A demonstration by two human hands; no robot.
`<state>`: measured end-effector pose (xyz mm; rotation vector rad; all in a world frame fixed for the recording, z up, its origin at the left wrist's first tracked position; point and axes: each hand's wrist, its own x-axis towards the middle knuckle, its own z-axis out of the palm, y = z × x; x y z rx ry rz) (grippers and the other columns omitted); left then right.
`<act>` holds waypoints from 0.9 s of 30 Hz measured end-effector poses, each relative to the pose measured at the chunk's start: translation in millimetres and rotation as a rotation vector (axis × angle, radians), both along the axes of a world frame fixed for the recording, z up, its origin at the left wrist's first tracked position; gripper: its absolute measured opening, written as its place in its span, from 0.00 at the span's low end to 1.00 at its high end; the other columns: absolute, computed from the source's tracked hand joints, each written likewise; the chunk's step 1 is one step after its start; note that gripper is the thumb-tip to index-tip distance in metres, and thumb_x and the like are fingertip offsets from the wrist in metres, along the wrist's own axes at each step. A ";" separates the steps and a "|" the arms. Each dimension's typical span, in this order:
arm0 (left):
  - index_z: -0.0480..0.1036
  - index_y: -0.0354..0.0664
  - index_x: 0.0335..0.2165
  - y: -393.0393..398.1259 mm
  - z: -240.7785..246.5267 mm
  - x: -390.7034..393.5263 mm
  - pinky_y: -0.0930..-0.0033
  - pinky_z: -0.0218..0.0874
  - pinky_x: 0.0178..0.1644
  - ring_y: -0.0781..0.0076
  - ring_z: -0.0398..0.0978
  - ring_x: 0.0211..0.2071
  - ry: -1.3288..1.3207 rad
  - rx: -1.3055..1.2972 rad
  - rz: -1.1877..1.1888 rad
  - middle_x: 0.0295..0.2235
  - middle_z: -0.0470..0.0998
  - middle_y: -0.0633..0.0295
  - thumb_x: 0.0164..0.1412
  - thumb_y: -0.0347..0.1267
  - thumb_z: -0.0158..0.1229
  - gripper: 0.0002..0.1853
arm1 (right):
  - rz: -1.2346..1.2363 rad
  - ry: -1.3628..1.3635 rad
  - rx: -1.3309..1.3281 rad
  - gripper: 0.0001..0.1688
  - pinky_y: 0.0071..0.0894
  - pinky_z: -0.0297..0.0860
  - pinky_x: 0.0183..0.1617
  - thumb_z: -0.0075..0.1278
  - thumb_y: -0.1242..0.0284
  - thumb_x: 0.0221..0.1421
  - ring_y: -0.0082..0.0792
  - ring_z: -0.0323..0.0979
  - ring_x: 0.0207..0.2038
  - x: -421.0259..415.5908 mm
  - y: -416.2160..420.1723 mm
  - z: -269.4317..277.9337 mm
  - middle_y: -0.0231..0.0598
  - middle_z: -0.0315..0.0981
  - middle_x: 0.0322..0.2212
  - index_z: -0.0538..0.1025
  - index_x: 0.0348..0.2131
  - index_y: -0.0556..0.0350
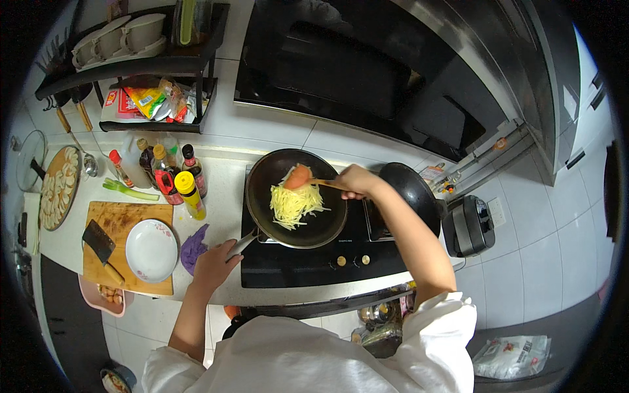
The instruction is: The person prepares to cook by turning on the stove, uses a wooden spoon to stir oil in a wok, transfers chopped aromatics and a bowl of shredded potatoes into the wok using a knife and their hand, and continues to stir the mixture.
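Observation:
My left hand (215, 263) is closed around the metal handle (242, 245) of a dark wok (260, 216) on the cooktop. Pale yellow shredded strips, probably potato (296, 206), lie heaped in the middle of the wok. Over its right rim reaches my right hand (361, 182), gripping a wooden spatula (299, 178) by the shaft. The spatula's reddish-brown head rests at the upper edge of the heap and hides some strips beneath it.
Left of the black cooktop (295, 270) are a purple cloth (194, 249), several sauce bottles (190, 194) and a cutting board (98, 263) bearing a cleaver (100, 241) and a white plate (151, 250). Another dark pan (408, 191) sits on the right burner. A range hood (363, 73) slants behind.

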<state>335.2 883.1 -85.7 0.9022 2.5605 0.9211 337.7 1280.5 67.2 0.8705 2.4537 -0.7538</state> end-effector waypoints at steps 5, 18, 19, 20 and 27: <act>0.69 0.44 0.51 -5.4 -4.0 0.9 0.54 0.67 0.43 0.48 0.76 0.40 -0.034 -0.019 0.022 0.39 0.78 0.49 0.60 0.46 0.56 0.25 | 0.109 -0.100 0.122 0.22 0.24 0.58 0.12 0.55 0.56 0.55 0.19 0.61 0.09 27.8 17.1 66.5 0.33 0.72 0.12 0.79 0.22 0.56; 0.70 0.43 0.50 -3.6 4.7 0.6 0.55 0.68 0.44 0.50 0.77 0.41 -0.027 -0.014 0.013 0.41 0.79 0.51 0.60 0.46 0.56 0.25 | 0.176 -0.030 0.106 0.15 0.21 0.60 0.15 0.59 0.66 0.50 0.19 0.66 0.13 -1.2 16.5 67.9 0.36 0.73 0.13 0.82 0.33 0.59; 0.70 0.43 0.50 -3.5 4.7 0.7 0.55 0.68 0.44 0.50 0.77 0.41 -0.031 -0.009 0.016 0.41 0.79 0.51 0.60 0.46 0.56 0.25 | 0.233 0.006 0.153 0.17 0.24 0.64 0.17 0.60 0.65 0.47 0.23 0.68 0.13 -6.9 28.0 65.4 0.38 0.74 0.13 0.82 0.33 0.62; 0.70 0.43 0.50 -3.4 4.7 0.9 0.55 0.68 0.44 0.50 0.77 0.41 -0.036 -0.003 0.020 0.41 0.79 0.51 0.60 0.46 0.56 0.25 | 0.233 0.008 0.222 0.18 0.27 0.67 0.22 0.61 0.65 0.46 0.27 0.71 0.16 -14.0 31.3 62.5 0.40 0.76 0.16 0.82 0.34 0.61; 0.71 0.43 0.50 -0.3 5.4 -0.2 0.55 0.68 0.43 0.50 0.77 0.41 -0.009 0.013 0.002 0.41 0.79 0.52 0.60 0.46 0.56 0.25 | 0.505 0.159 0.294 0.22 0.34 0.71 0.44 0.61 0.71 0.41 0.39 0.77 0.37 -38.0 23.8 14.7 0.45 0.81 0.34 0.82 0.41 0.48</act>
